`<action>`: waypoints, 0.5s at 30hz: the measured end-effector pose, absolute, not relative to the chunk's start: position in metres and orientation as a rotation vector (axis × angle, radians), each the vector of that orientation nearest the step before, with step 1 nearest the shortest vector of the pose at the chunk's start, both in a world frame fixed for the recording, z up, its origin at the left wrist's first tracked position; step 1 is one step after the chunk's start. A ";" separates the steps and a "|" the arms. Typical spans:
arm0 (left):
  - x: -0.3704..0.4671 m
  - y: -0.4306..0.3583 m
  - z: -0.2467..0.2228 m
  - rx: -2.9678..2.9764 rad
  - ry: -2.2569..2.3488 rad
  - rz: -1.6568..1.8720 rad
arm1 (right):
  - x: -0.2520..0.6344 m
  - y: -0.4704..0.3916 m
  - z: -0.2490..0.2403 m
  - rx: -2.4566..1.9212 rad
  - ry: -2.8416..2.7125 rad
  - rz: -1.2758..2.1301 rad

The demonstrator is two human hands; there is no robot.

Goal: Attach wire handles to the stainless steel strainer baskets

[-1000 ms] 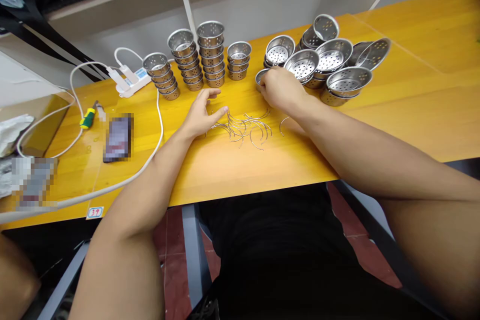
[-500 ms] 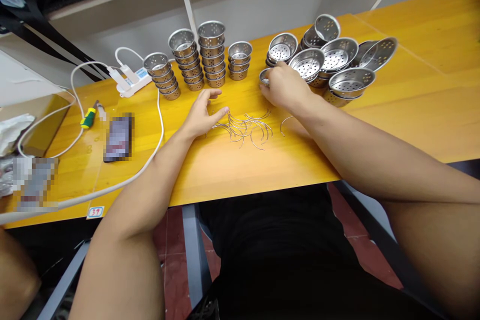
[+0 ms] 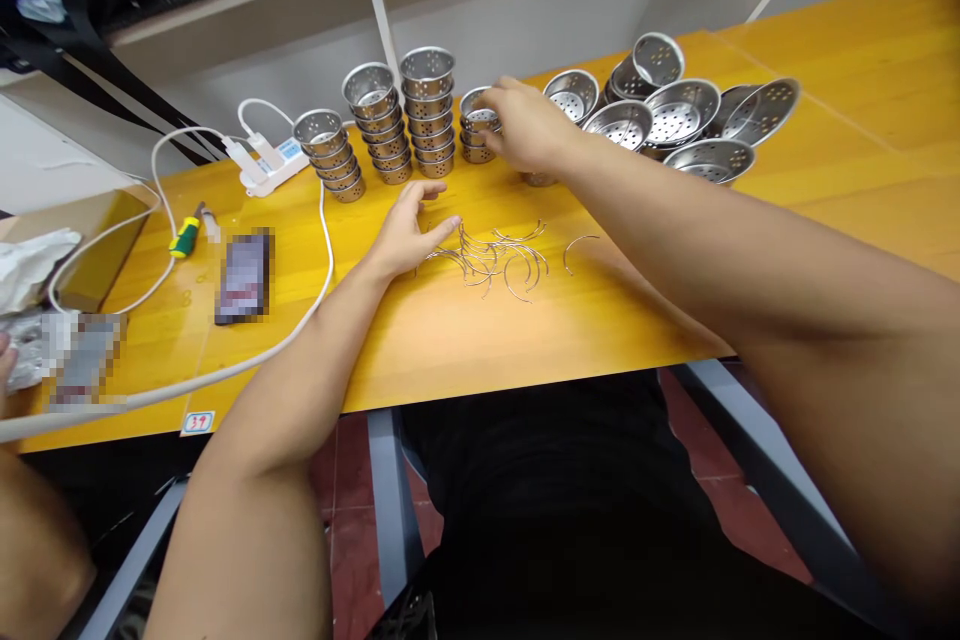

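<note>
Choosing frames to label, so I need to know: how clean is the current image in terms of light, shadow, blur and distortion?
Head view: soft shadow under the right forearm, pale sheen on the table, far-right edge dark and smeared, both phones pixelated.

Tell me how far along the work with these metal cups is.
Seemingly done: the three taller, neat stacks. In hand: the short stack, with the right hand's fingers at its top cup. Apparently left: the jumbled cups on the right, and the loose curved wires by the left hand.
</note>
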State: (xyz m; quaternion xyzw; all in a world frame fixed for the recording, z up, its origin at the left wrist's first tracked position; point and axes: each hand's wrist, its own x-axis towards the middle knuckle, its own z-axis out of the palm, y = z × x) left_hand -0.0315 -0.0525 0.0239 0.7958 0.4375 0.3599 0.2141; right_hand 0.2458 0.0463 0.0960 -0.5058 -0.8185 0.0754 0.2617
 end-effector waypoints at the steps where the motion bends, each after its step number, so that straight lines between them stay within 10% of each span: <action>1: -0.032 -0.052 0.023 2.212 1.210 1.001 | 0.242 0.052 0.098 -1.407 -2.241 0.205; 15: -0.033 -0.053 0.025 2.230 1.203 0.997 | 0.246 0.066 0.091 -1.340 -2.055 0.194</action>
